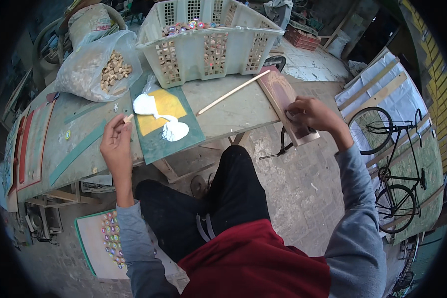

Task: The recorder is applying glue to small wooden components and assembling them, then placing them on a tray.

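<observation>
Beyond the left hand (116, 147): bag (77, 77), crate (191, 57).

Workshop, workbench (233, 111), bagged wooden pieces (115, 73)

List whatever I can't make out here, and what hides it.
All in the head view:
Anything inside the right hand, over the brown board: hidden by that hand.
Part of the small wooden piece: the left hand covers it.
Much inside the plastic bag: cloudy film.
Part of the floor panel: the left sleeve.
</observation>
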Action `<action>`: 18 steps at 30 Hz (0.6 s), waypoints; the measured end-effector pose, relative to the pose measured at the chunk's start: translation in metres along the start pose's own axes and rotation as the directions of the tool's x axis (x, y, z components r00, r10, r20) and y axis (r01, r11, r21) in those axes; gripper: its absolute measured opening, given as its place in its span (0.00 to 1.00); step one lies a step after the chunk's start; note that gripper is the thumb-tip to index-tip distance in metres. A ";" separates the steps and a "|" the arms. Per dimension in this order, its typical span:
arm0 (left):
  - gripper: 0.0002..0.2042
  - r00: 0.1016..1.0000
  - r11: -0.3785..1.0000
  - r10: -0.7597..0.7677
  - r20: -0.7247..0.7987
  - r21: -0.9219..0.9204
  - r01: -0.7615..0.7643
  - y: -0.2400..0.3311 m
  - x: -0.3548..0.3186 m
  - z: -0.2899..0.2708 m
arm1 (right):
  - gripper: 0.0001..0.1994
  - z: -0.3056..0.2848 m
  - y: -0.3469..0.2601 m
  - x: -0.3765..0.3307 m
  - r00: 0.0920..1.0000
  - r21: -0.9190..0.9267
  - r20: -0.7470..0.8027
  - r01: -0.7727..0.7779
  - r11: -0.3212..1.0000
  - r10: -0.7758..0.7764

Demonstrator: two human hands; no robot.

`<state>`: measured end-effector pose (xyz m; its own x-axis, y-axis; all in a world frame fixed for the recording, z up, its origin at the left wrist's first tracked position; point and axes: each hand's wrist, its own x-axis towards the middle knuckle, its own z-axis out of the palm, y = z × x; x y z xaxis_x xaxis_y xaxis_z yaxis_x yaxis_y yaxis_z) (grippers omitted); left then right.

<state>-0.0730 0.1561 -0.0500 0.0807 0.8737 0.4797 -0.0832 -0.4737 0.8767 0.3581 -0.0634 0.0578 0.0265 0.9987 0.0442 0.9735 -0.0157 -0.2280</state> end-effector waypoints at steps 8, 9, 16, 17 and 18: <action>0.11 0.993 0.997 0.052 0.104 0.056 -0.058 0.005 -0.003 -0.012 | 0.21 0.063 -0.061 0.000 0.979 0.959 -0.163 0.186 -0.213 0.124; 0.11 0.994 0.996 0.055 0.097 0.068 -0.061 0.006 -0.004 -0.014 | 0.22 0.072 -0.074 0.007 0.982 0.912 -0.161 0.185 -0.365 0.097; 0.11 0.969 0.987 -0.030 0.246 0.160 -0.010 0.007 -0.006 -0.008 | 0.17 0.109 -0.107 0.061 0.904 0.925 -0.378 0.363 0.111 0.201; 0.10 0.960 0.982 0.042 0.275 0.168 -0.091 0.011 -0.006 -0.005 | 0.15 0.112 -0.110 0.071 0.842 0.851 -0.473 0.361 0.382 0.258; 0.10 0.944 0.972 0.111 0.310 0.167 -0.169 0.013 -0.007 -0.001 | 0.15 0.118 -0.109 0.082 0.812 0.842 -0.506 0.393 0.369 0.292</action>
<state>-0.0757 0.1439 -0.0416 0.3751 0.7382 0.5606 0.0711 -0.6259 0.7767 0.2270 0.0259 -0.0282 0.4204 0.7810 0.4619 0.1788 0.4277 -0.8860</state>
